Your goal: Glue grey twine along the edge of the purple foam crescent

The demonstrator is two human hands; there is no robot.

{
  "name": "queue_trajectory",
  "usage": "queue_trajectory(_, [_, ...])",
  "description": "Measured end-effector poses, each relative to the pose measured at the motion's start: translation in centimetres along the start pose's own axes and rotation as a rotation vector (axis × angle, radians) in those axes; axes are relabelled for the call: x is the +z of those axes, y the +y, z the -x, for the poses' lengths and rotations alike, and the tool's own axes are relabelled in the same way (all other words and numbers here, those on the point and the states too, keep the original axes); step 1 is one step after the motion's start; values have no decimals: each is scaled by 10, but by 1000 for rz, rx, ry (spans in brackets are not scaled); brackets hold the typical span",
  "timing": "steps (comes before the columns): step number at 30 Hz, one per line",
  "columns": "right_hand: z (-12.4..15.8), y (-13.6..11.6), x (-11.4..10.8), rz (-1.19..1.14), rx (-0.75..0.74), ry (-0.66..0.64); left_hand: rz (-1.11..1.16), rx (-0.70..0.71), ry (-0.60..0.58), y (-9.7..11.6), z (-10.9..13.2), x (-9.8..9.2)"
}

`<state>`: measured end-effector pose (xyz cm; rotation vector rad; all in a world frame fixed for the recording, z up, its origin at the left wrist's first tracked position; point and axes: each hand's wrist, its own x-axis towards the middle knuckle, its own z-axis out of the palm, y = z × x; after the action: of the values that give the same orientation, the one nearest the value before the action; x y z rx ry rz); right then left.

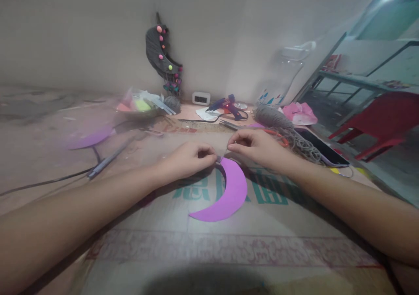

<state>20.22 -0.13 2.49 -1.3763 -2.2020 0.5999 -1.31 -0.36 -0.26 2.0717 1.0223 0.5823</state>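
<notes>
A purple crescent moon cutout (235, 190) is held over the cardboard, its upper tip pinched in my left hand (193, 157) between thumb and fingers. A little grey yarn shows around that tip. My right hand (255, 144), just right of the tip, is closed in a pinch on what looks like a thin strand of grey yarn; the strand is faint. Behind my right wrist lies a loose skein of grey yarn (275, 119). Orange-handled scissors (278, 135) are partly hidden by that hand.
A glue gun (229, 106) with a lit red light rests at the back beside a small digital clock (200, 98). A bowl (137, 109) of craft bits stands left. A phone (322, 146) lies right. A grey yarn-wrapped moon (157, 50) with pompoms hangs on the wall.
</notes>
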Motion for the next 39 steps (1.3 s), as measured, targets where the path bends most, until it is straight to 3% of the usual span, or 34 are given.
queue_trajectory(5, [1,-3,8,23,-30,148,-9,12,-32,3,0,-1])
queue_trajectory(19, [-1,2,22,-14,-119,182,6,49,-12,2,-1,0])
queue_trajectory(22, [-3,9,22,-128,-172,273,124,9,48,2,-2,1])
queue_trajectory(25, [-4,18,17,-330,-100,426,174,-47,188,-1,-4,-1])
queue_trajectory(27, [-3,21,14,-426,-56,456,186,-69,243,-3,-5,-2])
queue_trajectory(35, [2,4,19,-421,68,138,195,-37,282,-3,-7,-4])
queue_trajectory(39, [0,5,21,-448,92,145,200,-12,277,-4,-8,-3])
